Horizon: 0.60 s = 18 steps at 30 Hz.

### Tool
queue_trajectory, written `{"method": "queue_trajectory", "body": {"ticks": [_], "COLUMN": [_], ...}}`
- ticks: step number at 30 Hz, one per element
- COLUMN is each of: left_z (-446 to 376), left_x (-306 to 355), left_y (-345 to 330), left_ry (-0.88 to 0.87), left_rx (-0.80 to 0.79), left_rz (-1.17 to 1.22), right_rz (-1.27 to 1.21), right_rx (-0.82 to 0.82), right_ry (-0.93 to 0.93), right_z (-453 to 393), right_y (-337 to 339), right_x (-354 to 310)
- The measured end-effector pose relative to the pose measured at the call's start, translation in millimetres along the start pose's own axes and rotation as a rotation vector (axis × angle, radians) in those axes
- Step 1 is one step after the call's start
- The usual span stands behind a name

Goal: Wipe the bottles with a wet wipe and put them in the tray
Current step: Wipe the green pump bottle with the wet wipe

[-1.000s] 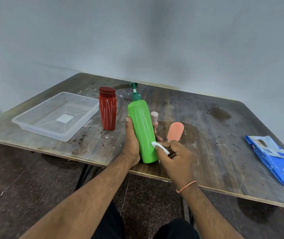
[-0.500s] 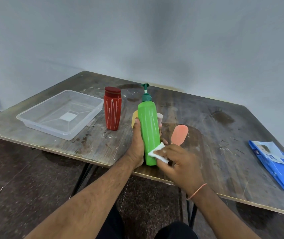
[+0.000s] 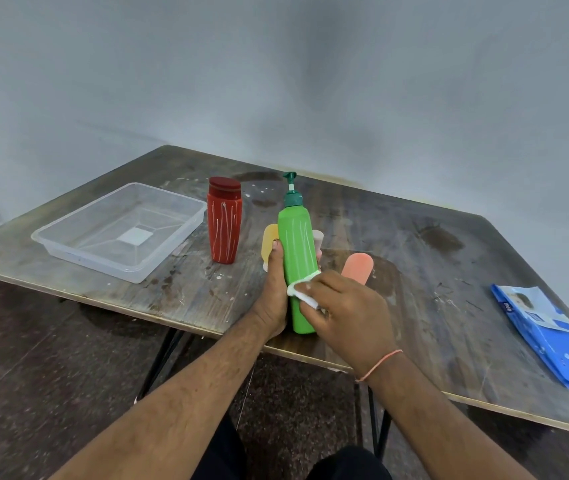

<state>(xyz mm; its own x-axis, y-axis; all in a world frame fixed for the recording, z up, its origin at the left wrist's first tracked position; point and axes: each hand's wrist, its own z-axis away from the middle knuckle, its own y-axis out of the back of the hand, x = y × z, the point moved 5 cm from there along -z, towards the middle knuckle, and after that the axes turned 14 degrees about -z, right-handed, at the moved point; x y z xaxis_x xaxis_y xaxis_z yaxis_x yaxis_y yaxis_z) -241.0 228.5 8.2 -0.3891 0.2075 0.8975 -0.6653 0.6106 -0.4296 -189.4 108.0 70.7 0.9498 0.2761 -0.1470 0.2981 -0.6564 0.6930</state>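
A tall green pump bottle (image 3: 296,251) stands upright near the table's front edge. My left hand (image 3: 274,292) grips its lower left side. My right hand (image 3: 349,313) holds a white wet wipe (image 3: 302,291) pressed against the bottle's lower front. A red bottle (image 3: 224,221) with white streaks stands to the left. Behind the green bottle show a yellow bottle (image 3: 270,242), a pale pink one (image 3: 317,239) and an orange one (image 3: 357,268), each partly hidden. The clear plastic tray (image 3: 68,249) sits at the left with nothing in it.
A blue wet-wipe pack (image 3: 549,336) lies at the table's right edge. The worn wooden table (image 3: 432,268) stands against a grey wall, with dark floor below its front edge.
My right hand has slid the wipe up and across the green bottle's lower front. The bottle has gone from tilted to nearly upright.
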Motion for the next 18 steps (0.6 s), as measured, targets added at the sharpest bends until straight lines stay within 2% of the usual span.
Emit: {"method": "queue_trajectory", "body": {"ticks": [4,7,10,18], "left_z": [-1,-2,-2,5], "left_x": [3,2,1,5], "left_y": [-4,-6,-3,-8], "left_ry": [0.009,-0.009,-0.004,0.011], "left_rx": [0.001,-0.016,-0.007,-0.076], "left_rz": [-0.001,-0.012,-0.036,-0.091], "right_rz": [0.042,0.054,0.069,0.117], "right_rx": [-0.184,-0.214,-0.182,0.037], "right_ry": [0.084,0.107,0.092,0.026], "right_z": [25,27,15,-29], "right_y": [0,3,1,7], "right_x": [2,3,1,-6]}}
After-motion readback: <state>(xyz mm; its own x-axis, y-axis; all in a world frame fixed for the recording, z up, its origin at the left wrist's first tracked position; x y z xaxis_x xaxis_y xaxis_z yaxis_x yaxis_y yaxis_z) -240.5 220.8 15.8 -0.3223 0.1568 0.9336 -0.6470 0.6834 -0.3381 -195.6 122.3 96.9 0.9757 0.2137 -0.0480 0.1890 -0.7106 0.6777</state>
